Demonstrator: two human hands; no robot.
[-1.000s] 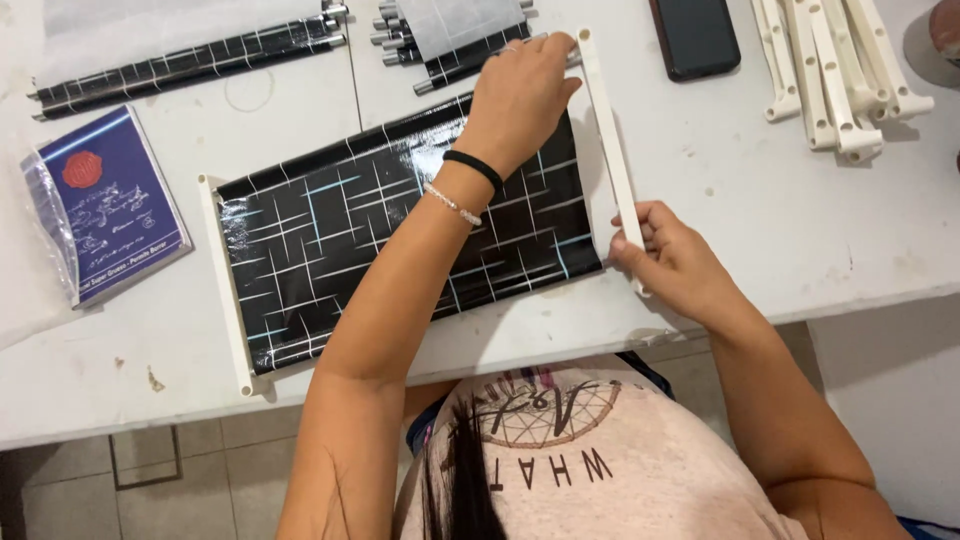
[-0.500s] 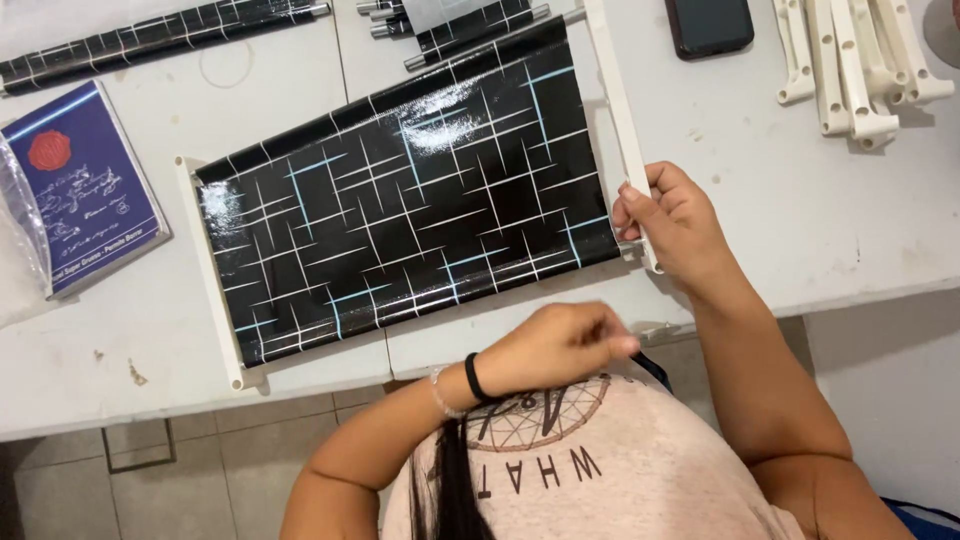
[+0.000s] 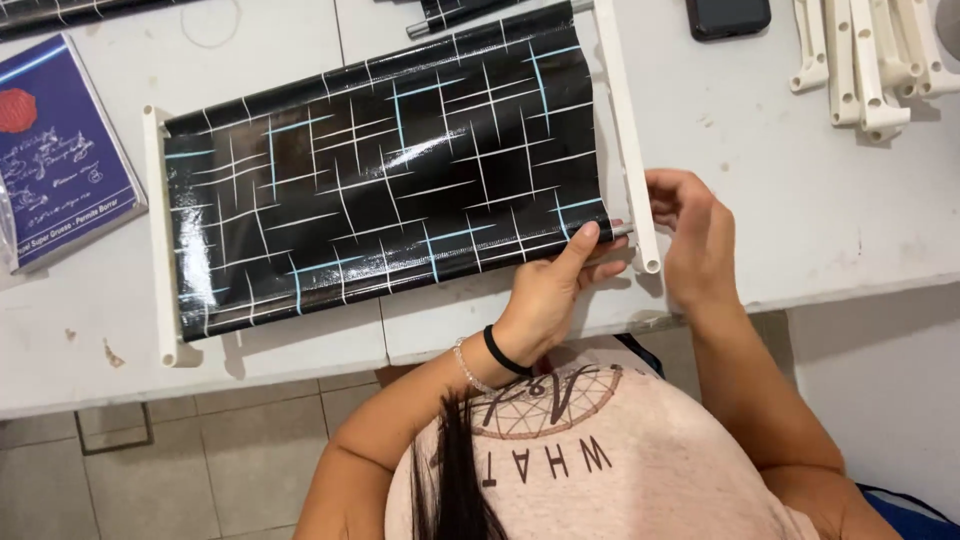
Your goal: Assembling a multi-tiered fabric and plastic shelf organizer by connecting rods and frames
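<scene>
Our left hand (image 3: 560, 285) pinches the black sheet's (image 3: 390, 170) lower right corner; right hand (image 3: 690, 225) grips the white bar (image 3: 625, 130) just beside.

left hand (image 3: 552, 290): forearm raised from below, thumb stretched up, fingers curled in a pinch, black band and bracelet at wrist.
right hand (image 3: 693, 235): arm bent, fingers curled, palm facing left.

I think I am in a small workshop at home: a scuffed white work table (image 3: 800, 250), a heap of white plastic bars (image 3: 865, 60), a grey tiled floor (image 3: 150, 470).
</scene>
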